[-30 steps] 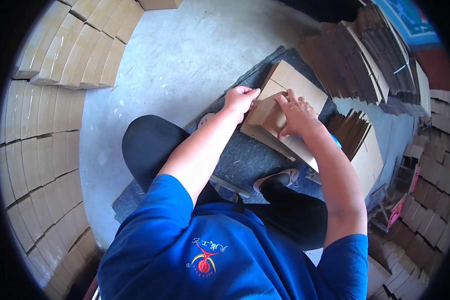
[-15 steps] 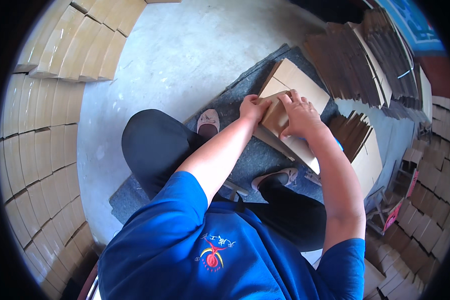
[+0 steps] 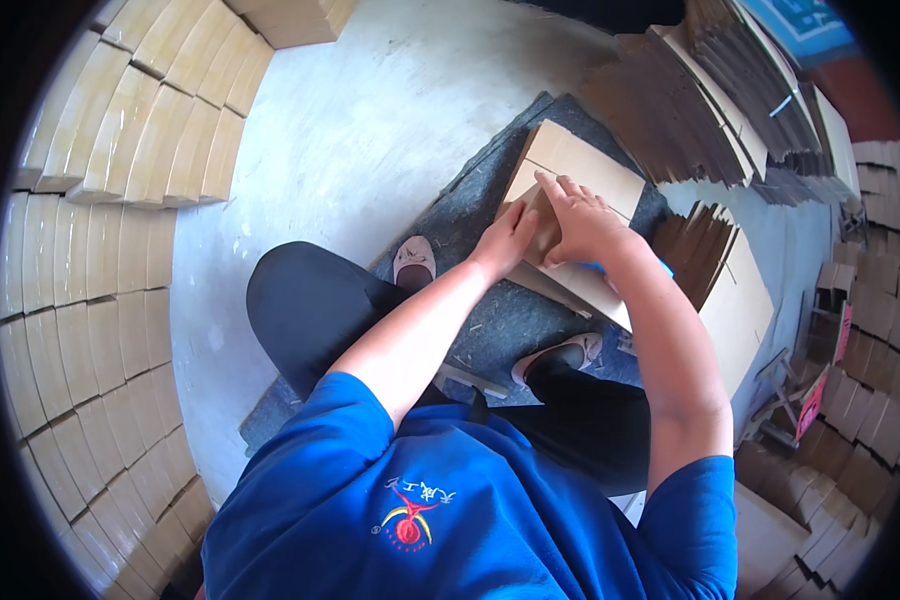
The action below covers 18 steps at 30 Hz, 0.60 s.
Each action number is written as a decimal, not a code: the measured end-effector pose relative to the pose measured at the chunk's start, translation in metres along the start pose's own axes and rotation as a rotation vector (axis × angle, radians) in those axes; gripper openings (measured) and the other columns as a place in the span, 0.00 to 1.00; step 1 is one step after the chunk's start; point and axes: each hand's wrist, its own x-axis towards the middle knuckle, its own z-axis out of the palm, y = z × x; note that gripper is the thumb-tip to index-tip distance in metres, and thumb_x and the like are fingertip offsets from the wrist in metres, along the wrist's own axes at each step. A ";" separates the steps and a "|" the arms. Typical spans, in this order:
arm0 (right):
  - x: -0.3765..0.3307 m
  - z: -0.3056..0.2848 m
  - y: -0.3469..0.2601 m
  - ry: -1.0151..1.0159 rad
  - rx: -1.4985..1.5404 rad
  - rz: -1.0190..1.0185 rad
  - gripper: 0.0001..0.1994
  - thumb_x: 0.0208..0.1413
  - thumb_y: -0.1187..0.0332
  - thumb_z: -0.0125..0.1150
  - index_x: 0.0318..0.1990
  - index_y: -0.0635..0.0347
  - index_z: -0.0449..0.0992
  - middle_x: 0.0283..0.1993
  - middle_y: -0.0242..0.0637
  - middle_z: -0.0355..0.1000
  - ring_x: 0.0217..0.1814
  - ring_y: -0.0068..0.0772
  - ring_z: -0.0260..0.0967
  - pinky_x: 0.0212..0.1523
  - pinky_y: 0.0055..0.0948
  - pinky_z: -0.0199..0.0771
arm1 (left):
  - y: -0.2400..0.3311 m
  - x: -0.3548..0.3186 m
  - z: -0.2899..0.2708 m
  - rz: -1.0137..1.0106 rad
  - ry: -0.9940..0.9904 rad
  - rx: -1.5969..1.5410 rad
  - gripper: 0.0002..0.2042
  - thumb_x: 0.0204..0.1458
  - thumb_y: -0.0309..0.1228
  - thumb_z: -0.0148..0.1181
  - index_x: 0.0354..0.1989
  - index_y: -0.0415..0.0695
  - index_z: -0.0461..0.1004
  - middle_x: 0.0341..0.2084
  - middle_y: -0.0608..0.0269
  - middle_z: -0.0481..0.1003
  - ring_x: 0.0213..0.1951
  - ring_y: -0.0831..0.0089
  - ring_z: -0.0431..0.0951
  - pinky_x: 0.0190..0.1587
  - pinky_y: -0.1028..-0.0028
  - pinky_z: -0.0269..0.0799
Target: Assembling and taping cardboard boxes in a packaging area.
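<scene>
A small cardboard box (image 3: 544, 232) sits on a low stack of flattened cartons (image 3: 590, 165), by the stack's near-left edge, with the pale top sheet bare toward the far-right corner. The right hand (image 3: 582, 218) is arched wide over the box and holds it, thumb on the near side and fingers reaching across toward the far edge. The left hand (image 3: 505, 242) lies against the box's left side, its fingers close together in a narrow shape; whether they grip or only press, I cannot tell. Under the right forearm, at the stack's right edge, a bit of a blue object (image 3: 667, 269) shows, too hidden to identify. The stack stands on a dark grey mat (image 3: 490, 325), near the mat's far corner. Two pink shoes (image 3: 414, 255) rest on the mat near its left edge and its near side, below black trousers (image 3: 315, 310). To the right of the stack, a bundle of folded cardboard (image 3: 740, 285) leans at a tilt; beyond it rise taller bundles of brown cardboard sheets (image 3: 670, 110). Along the left of the pale floor (image 3: 370, 110), closed cartons (image 3: 95, 270) are piled in tight rows.
</scene>
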 end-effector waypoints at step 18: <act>-0.113 0.028 0.071 0.343 0.601 0.347 0.26 0.52 0.45 0.62 0.34 0.67 0.80 0.28 0.50 0.76 0.32 0.45 0.78 0.38 0.37 0.77 | 0.053 0.011 0.033 0.281 0.154 1.049 0.31 0.61 0.50 0.45 0.71 0.52 0.50 0.72 0.57 0.43 0.70 0.53 0.48 0.68 0.49 0.47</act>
